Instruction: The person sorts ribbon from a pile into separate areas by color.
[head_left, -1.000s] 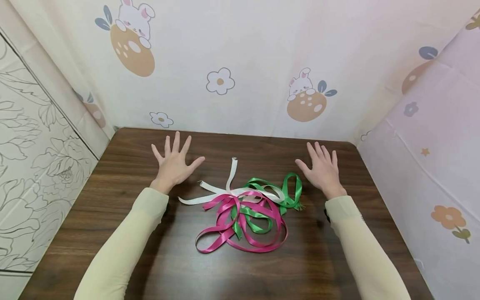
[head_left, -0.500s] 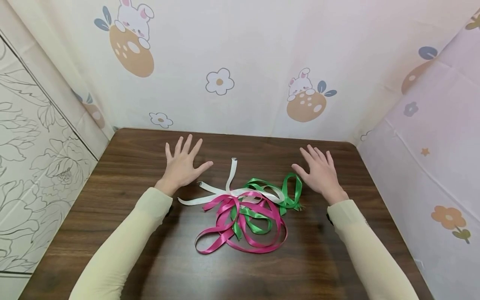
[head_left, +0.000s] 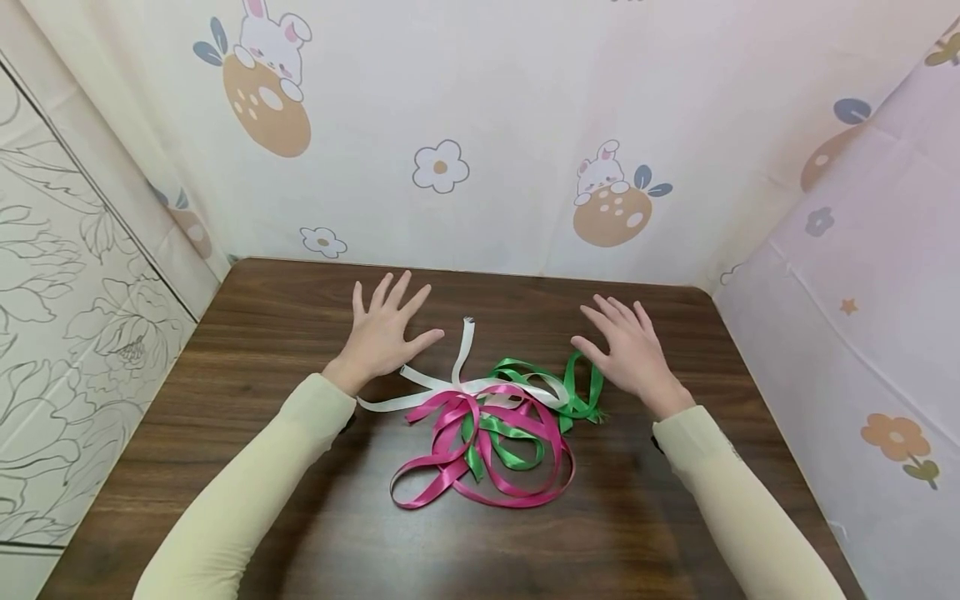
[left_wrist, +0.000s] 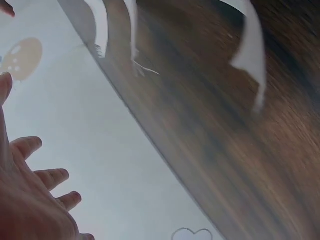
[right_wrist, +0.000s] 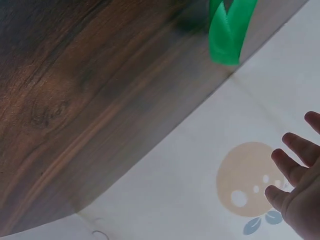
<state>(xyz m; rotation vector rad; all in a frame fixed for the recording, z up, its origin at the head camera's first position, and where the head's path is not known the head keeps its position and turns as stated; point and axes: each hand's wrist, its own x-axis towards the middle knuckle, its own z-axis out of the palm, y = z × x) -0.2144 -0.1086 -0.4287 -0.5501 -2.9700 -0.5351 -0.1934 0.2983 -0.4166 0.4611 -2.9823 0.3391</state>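
A loose tangle of satin ribbons lies mid-table in the head view: a magenta ribbon (head_left: 551, 427) looped in front, a white ribbon (head_left: 466, 346) with ends trailing left and back, and a green ribbon (head_left: 596, 386) behind and to the right. My left hand (head_left: 381, 337), palm down with fingers spread, overlaps the white ends at the left. On the other side my right hand (head_left: 630, 352) has its thumb beside the green loop, fingers extended. Neither hand holds anything. White ends (left_wrist: 254, 47) show in the left wrist view, the green loop (right_wrist: 227, 54) in the right.
The dark wood-grain table (head_left: 450, 554) has its back edge against a pale curtain (head_left: 517, 100) printed with rabbits and flowers. More printed cloth (head_left: 892, 333) hangs along the right side. A white panel with line-drawn flowers (head_left: 75, 333) stands at the left.
Both hands have moved inward toward the ribbons, the left one to the right and the right one slightly to the left. The ribbons lie as before.
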